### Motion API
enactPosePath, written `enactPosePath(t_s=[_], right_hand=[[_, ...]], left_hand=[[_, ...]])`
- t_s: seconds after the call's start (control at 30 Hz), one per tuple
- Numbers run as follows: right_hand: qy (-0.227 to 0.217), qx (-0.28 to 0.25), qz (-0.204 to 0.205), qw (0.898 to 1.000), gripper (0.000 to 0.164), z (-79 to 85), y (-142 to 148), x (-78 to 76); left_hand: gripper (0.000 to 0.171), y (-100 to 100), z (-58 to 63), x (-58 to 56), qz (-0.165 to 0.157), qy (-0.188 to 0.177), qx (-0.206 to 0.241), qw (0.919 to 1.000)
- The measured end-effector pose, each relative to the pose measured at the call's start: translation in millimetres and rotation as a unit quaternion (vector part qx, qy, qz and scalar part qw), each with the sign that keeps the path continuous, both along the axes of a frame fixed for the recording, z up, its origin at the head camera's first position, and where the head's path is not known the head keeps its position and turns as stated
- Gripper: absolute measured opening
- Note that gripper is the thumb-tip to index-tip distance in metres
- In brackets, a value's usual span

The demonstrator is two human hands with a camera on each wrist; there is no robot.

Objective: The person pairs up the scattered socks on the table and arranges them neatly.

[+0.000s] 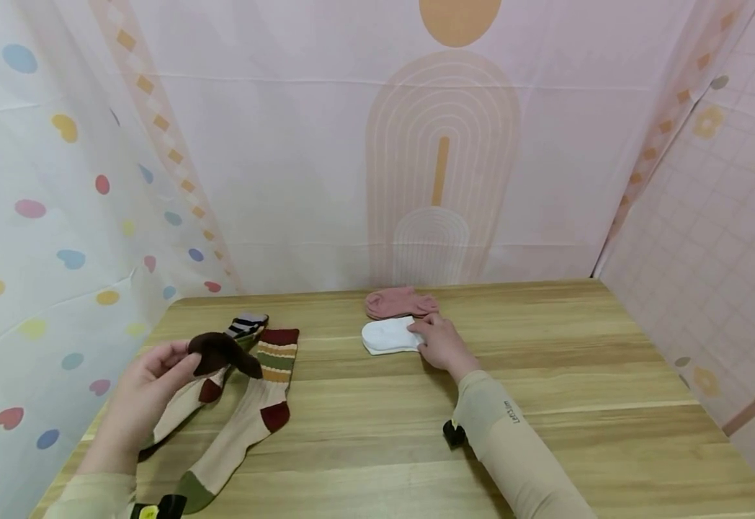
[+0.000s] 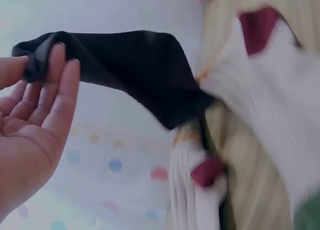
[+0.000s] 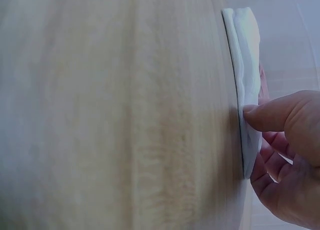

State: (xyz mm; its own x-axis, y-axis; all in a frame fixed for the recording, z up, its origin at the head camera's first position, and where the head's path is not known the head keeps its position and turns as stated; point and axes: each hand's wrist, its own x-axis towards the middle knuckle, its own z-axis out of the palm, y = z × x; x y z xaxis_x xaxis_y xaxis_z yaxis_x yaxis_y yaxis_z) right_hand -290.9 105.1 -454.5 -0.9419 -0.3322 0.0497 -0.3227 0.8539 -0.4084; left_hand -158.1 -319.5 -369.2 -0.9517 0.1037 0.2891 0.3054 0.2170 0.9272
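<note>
My left hand (image 1: 147,393) pinches a dark sock (image 1: 214,353) at one end, between thumb and fingertips. In the left wrist view the rest of that dark sock (image 2: 130,59) stretches away from the fingers, raised above the table. Below it lies a cream sock (image 1: 238,432) with a striped cuff, maroon heel and green toe. To its left is a similar cream sock (image 1: 183,407), partly hidden by the hand and the dark sock. My right hand (image 1: 442,344) pinches the right end of folded white socks (image 1: 387,334), which lie flat on the table.
Pink socks (image 1: 398,303) lie just behind the white ones, near the back edge of the wooden table (image 1: 546,346). A sock with dark and pale stripes (image 1: 246,324) shows behind the dark sock. Patterned cloth (image 1: 287,158) hangs along the back and both sides.
</note>
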Motion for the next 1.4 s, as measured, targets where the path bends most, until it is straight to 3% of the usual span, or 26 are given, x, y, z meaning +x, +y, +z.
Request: enactPosePath(t_s=[0.07,0.13,0.33,0.47,0.57,0.67,0.77,0.83,0.9,1.0,1.1,1.13,1.17,1.23,1.37,1.4], right_hand=[[-0.001,0.001,-0.002,1.000,0.040,0.5,-0.4,0.0],[0.000,0.001,-0.003,1.000,0.040,0.4,-0.6,-0.1],[-0.001,-0.002,-0.002,1.000,0.041,0.0,-0.9,0.0],[-0.007,-0.005,-0.004,1.000,0.041,-0.1,-1.3,-0.1],[-0.003,-0.003,-0.003,1.000,0.041,-0.6,-1.4,-0.6],[-0.001,-0.003,-0.001,1.000,0.040,-1.2,-1.3,-0.7],[0.001,-0.004,0.000,1.000,0.040,-1.8,-1.1,-0.9],[0.002,-0.005,0.001,1.000,0.040,-2.3,-0.7,-1.1],[0.006,-0.005,0.001,1.000,0.040,-2.6,-0.4,-1.2],[0.009,-0.004,0.002,1.000,0.040,-2.6,-0.3,-1.1],[0.008,-0.003,0.001,1.000,0.040,-2.0,-0.5,-0.5],[0.010,-0.003,0.002,1.000,0.040,-2.0,-0.8,-0.6],[0.011,-0.004,0.002,1.000,0.040,-1.7,-1.0,-0.6],[0.013,-0.006,0.003,1.000,0.039,-1.8,-1.5,-0.6],[0.018,-0.008,0.006,1.000,0.039,-2.5,-1.8,-1.0],[0.017,-0.008,0.007,1.000,0.039,-2.9,-1.7,-1.0]], left_hand=[[0.024,6.0,3.5,-3.7,-0.059,-0.008,0.104,0.9928],[0.029,12.4,7.1,-8.3,-0.112,-0.002,0.170,0.9791],[0.034,29.6,22.2,-21.4,-0.189,0.037,0.274,0.9421],[0.037,38.5,34.3,-29.1,-0.236,0.045,0.350,0.9056],[0.039,44.3,42.5,-32.7,-0.259,0.041,0.379,0.8876],[0.039,51.5,49.8,-34.0,-0.265,0.038,0.386,0.8830],[0.037,59.9,56.4,-33.4,-0.260,0.041,0.378,0.8874],[0.037,65.0,59.9,-33.4,-0.276,0.042,0.390,0.8774],[0.037,69.5,63.6,-32.8,-0.284,0.046,0.392,0.8740],[0.038,73.8,66.6,-33.9,-0.328,0.049,0.426,0.8421],[0.038,76.0,65.4,-35.5,-0.352,0.047,0.447,0.8212],[0.038,76.2,63.4,-36.4,-0.355,0.046,0.449,0.8190],[0.038,76.1,60.7,-37.1,-0.350,0.044,0.446,0.8227],[0.038,75.4,52.8,-38.8,-0.336,0.032,0.431,0.8368],[0.039,69.8,31.5,-41.0,-0.278,-0.024,0.383,0.8808],[0.039,67.4,26.1,-41.3,-0.264,-0.041,0.374,0.8882]])
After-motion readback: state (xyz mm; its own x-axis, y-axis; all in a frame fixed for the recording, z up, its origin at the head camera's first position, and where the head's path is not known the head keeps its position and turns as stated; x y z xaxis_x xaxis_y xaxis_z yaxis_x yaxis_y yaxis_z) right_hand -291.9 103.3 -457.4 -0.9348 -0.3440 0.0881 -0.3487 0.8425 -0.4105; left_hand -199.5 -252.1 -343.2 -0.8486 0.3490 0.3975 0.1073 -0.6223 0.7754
